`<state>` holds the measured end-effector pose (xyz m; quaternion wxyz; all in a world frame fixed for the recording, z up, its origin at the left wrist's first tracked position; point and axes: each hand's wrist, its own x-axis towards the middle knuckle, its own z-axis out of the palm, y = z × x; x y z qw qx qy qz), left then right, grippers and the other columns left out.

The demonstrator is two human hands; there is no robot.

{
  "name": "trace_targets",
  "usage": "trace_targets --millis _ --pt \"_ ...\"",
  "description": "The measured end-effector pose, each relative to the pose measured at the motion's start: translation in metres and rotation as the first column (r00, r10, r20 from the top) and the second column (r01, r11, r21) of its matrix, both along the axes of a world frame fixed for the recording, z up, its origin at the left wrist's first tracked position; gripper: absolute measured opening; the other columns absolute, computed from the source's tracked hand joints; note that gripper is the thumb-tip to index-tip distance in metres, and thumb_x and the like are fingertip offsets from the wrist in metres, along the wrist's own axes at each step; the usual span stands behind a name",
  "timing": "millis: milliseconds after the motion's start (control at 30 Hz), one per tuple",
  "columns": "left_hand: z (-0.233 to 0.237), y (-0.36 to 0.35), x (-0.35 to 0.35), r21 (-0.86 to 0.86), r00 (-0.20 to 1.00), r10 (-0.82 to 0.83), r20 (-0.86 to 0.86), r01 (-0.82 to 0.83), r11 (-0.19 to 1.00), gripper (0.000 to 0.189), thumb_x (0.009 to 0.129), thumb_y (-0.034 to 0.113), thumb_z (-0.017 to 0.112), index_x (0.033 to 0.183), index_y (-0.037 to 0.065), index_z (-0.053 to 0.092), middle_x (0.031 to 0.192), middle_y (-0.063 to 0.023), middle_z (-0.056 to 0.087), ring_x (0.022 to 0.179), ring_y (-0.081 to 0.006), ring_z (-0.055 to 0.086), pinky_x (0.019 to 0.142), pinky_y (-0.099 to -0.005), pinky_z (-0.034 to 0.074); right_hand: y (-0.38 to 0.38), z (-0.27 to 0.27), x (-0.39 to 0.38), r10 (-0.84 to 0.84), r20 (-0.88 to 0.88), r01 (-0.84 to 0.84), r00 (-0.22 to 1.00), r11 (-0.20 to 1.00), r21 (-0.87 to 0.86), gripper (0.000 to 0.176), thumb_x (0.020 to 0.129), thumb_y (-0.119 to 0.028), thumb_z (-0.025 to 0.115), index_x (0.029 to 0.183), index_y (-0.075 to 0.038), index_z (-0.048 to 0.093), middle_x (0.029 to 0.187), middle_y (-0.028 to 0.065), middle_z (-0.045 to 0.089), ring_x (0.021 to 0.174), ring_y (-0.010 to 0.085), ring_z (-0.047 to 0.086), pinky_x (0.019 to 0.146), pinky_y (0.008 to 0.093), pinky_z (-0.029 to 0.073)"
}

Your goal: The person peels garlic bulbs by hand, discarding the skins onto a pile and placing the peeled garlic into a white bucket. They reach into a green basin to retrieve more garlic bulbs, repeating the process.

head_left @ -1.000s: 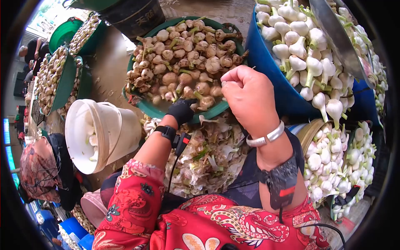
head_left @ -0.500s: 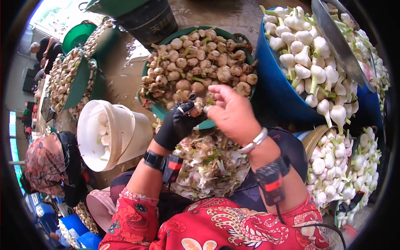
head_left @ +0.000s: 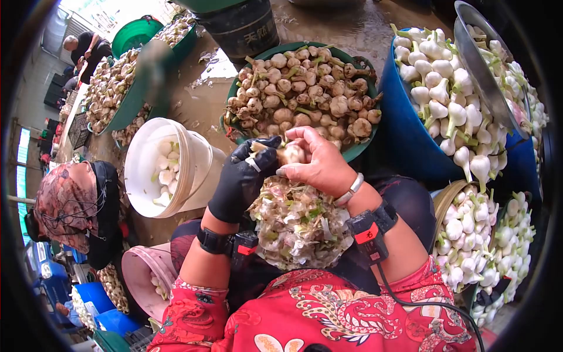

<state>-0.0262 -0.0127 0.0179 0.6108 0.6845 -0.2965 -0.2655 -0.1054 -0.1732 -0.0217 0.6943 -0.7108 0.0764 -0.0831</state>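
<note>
Now that both have left the green basin [head_left: 233, 94], the left hand [head_left: 241, 176] and right hand [head_left: 321, 167] close their grip on one garlic bulb [head_left: 291, 154].

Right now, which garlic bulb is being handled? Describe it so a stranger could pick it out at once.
Find the round green basin heaped with brown garlic. At its near rim, above the pile of peelings, the black-gloved left hand and bare right hand meet on one brownish garlic bulb. It alone is lifted off the heap, pinched between fingers.

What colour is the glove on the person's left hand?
Black. The head view shows it best, where the gloved left hand grips a garlic bulb.
</note>
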Motion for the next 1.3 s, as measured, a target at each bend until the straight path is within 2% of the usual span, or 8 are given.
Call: trace_targets --millis 167,233,500,700,767,1000,1133,1300 --pt "-0.010 -0.002 0.008 0.098 0.972 -0.038 0.233 0.015 0.995 0.024 0.091 0.015 0.057 0.111 0.000 0.059 0.095 -0.0057 0.062 0.082 -0.0125 0.060 0.068 -0.0275 0.051 0.007 0.003 -0.002 -0.110 0.299 0.191 0.948 0.947 -0.257 0.060 0.062 -0.016 0.080 0.115 -0.005 0.054 0.098 0.0118 0.061 0.084 0.0204 0.061 0.075 0.0312 0.050" --pt "-0.001 -0.011 0.001 -0.122 0.932 0.087 -0.353 -0.138 0.983 0.025 0.091 0.015 0.057 0.110 -0.001 0.058 0.094 -0.0068 0.063 0.080 -0.0127 0.061 0.068 -0.0271 0.051 0.012 0.001 -0.004 -0.150 0.222 0.170 0.963 0.983 -0.072 0.052 0.065 -0.010 0.078 0.112 -0.004 0.056 0.095 0.0103 0.062 0.081 0.0152 0.061 0.074 0.0284 0.050" --pt "0.005 -0.005 -0.001 -0.122 0.884 0.023 -0.467 -0.090 0.988 0.025 0.092 0.016 0.054 0.106 -0.004 0.057 0.094 -0.0093 0.063 0.083 -0.0196 0.065 0.074 -0.0324 0.055 0.003 0.014 -0.007 -0.016 -0.019 0.025 1.000 0.775 0.632 0.046 0.073 0.002 0.072 0.116 0.002 0.054 0.100 0.0048 0.063 0.084 0.0102 0.059 0.074 0.0239 0.051" --pt "0.006 0.000 0.010 0.228 0.796 -0.202 0.570 0.083 0.970 0.024 0.094 0.015 0.050 0.104 -0.006 0.057 0.091 -0.0101 0.062 0.084 -0.0209 0.065 0.074 -0.0331 0.055 0.005 0.010 -0.006 -0.081 -0.003 0.070 0.997 0.836 0.545 0.055 0.074 0.004 0.071 0.124 0.002 0.050 0.100 0.0047 0.062 0.085 0.0092 0.058 0.075 0.0238 0.051" --pt "0.002 -0.005 0.003 -0.065 0.994 -0.005 -0.112 -0.003 0.998 0.020 0.091 0.012 0.054 0.103 -0.004 0.058 0.094 -0.0099 0.063 0.081 -0.0201 0.065 0.072 -0.0317 0.055 0.009 0.010 -0.004 -0.094 0.018 0.074 0.995 0.875 0.479 0.057 0.074 0.003 0.072 0.126 0.002 0.049 0.099 0.0042 0.062 0.085 0.0088 0.058 0.075 0.0238 0.051" --pt "-0.010 -0.006 0.005 -0.049 0.838 0.096 -0.537 -0.145 0.988 0.017 0.086 0.008 0.061 0.102 0.000 0.061 0.093 -0.0088 0.065 0.080 -0.0182 0.064 0.071 -0.0308 0.054 0.024 -0.006 -0.003 -0.160 0.124 0.133 0.979 0.971 0.198 0.045 0.084 -0.006 0.063 0.125 0.001 0.049 0.091 0.0045 0.060 0.081 0.0086 0.056 0.071 0.0247 0.050" --pt "-0.024 0.001 0.008 0.136 0.993 0.120 -0.008 -0.118 0.984 0.016 0.081 0.002 0.060 0.096 0.002 0.065 0.088 -0.0071 0.066 0.080 -0.0173 0.063 0.070 -0.0298 0.050 0.007 0.007 -0.007 0.142 -0.117 -0.036 0.983 0.770 0.637 0.026 0.093 -0.025 0.051 0.103 -0.001 0.056 0.078 0.0053 0.058 0.069 0.0123 0.058 0.057 0.0278 0.049" --pt "-0.022 0.000 0.003 0.245 0.699 -0.127 0.704 -0.070 0.967 0.025 0.073 -0.004 0.059 0.096 0.005 0.065 0.087 -0.0054 0.065 0.083 -0.0175 0.064 0.073 -0.0310 0.050 -0.010 0.001 -0.011 0.582 -0.159 -0.169 0.798 0.469 0.867 0.035 0.094 -0.030 0.045 0.108 0.001 0.053 0.087 0.0158 0.064 0.067 0.0192 0.063 0.052 0.0264 0.048"
